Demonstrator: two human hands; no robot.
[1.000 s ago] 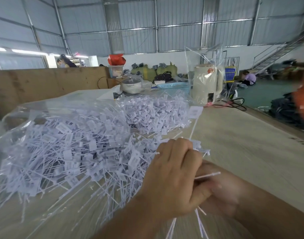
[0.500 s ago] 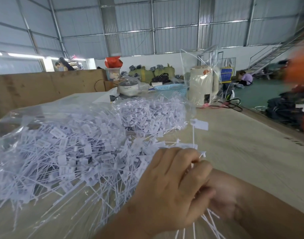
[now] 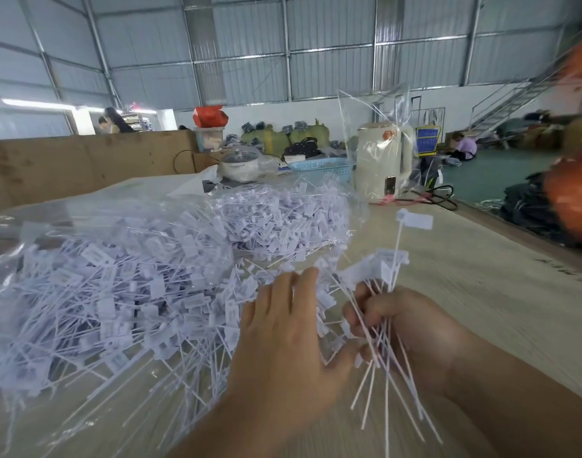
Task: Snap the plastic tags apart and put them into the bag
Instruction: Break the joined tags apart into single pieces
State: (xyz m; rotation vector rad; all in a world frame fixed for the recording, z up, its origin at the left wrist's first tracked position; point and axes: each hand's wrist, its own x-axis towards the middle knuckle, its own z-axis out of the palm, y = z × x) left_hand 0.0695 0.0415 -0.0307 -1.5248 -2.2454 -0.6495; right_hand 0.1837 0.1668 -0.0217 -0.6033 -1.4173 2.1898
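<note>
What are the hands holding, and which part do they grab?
The right hand grips a bunch of white plastic tags around their thin stems. The left hand holds nothing; its straight fingers reach toward the loose tags.

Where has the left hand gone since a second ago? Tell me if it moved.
Yes. The left hand came off the right hand, shifting left toward the bag.

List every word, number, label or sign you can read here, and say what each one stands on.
No text here can be read.
Small white plastic tags in the clear plastic bag: faint print, too small.
Blue sign behind the cream electric kettle: blurred.
Dark marks on the wooden table's right edge: blurred.
Red sticker on the kettle: illegible.
</note>
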